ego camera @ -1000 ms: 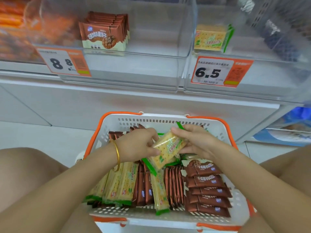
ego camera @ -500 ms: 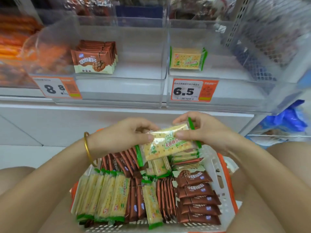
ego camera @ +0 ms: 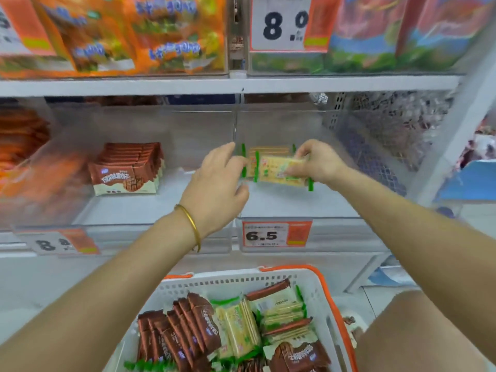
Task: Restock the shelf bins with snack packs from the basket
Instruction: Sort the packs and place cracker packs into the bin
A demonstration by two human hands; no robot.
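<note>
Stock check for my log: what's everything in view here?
held pack: one, yellow-green, in right bin
binned crackers: a few, yellow-green, behind it
brown packs: one stack, brown, left bin
basket: one, white with orange handles, below bins
basket packs: many, brown and yellow-green, in basket
price tags: three, white-orange, bin fronts
snack bags: several, orange, upper shelf
bangle: one, gold, left wrist
hands: two; right hand pinches held pack, left hand open beside it

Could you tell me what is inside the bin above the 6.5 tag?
Yellow cracker packs stand at the back; the held pack in the right hand covers most of them.
</note>
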